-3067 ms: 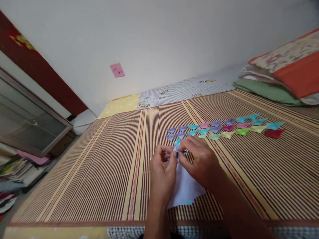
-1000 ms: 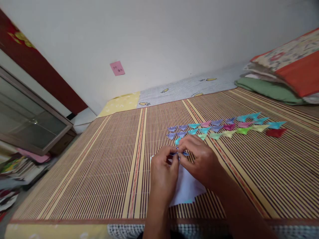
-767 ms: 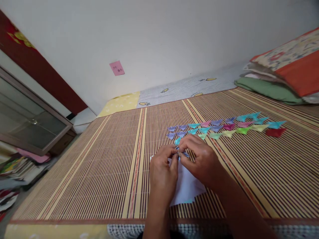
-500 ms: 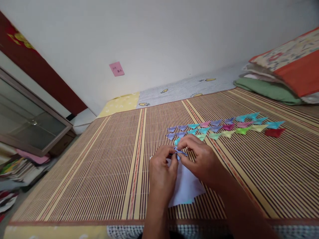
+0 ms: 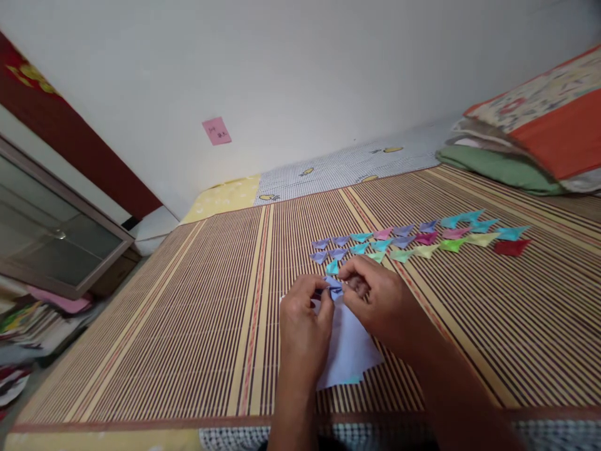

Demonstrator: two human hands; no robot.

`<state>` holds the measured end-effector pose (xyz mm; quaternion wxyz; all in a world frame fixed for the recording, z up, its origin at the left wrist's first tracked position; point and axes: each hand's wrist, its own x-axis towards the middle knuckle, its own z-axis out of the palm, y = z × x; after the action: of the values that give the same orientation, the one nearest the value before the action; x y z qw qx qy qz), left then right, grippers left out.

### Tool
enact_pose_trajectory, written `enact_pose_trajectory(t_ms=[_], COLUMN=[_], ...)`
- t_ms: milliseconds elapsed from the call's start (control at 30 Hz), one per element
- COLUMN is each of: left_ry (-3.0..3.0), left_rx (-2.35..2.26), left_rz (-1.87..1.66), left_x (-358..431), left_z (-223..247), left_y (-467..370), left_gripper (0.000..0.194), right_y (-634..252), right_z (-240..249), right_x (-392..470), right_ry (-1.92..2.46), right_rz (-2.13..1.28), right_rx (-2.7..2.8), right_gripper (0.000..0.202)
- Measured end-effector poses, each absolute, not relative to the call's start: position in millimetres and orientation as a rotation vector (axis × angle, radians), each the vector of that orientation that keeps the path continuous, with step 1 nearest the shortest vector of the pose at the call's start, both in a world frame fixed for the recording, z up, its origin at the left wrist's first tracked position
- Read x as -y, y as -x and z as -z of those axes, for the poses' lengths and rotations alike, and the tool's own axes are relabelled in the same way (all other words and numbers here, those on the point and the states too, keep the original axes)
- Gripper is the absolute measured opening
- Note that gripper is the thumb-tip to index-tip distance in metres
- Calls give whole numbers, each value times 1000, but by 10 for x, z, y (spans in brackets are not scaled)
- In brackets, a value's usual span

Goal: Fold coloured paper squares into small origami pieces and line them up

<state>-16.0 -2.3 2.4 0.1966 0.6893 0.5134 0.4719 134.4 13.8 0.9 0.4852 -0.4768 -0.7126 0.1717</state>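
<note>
Between my two hands is a small piece of folded blue-purple paper. My left hand pinches its left side with thumb and fingertips. My right hand has its fingers closed on the right edge of the same piece. Pale lilac sheets of paper lie on the mat under the hands, partly covered by them, with a bit of turquoise showing at the near edge. Just beyond the fingertips is a turquoise folded paper piece. Farther off stand rows of small folded paper boats in several colours.
A striped bamboo mat covers the bed. Folded bedding and an orange patterned pillow are stacked at the right. A pink note is on the wall. At the left are a glass-doored cabinet and piled books.
My right hand has shifted slightly right and its fingers have curled in, so more of the folded paper shows. My left hand keeps its pinch. The view has moved a little.
</note>
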Motion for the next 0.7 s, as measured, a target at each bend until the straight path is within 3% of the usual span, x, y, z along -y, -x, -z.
enact_pose_trajectory(t_ms=[700], left_ry=[-1908], left_rx=[-1374], left_rz=[-1238], left_x=[74], left_z=[-85], left_y=[139], left_gripper=[20], right_y=[-1349], right_z=[-87], right_x=[-52], right_ry=[1158], right_rz=[-109], right_rx=[1919], right_gripper=[17])
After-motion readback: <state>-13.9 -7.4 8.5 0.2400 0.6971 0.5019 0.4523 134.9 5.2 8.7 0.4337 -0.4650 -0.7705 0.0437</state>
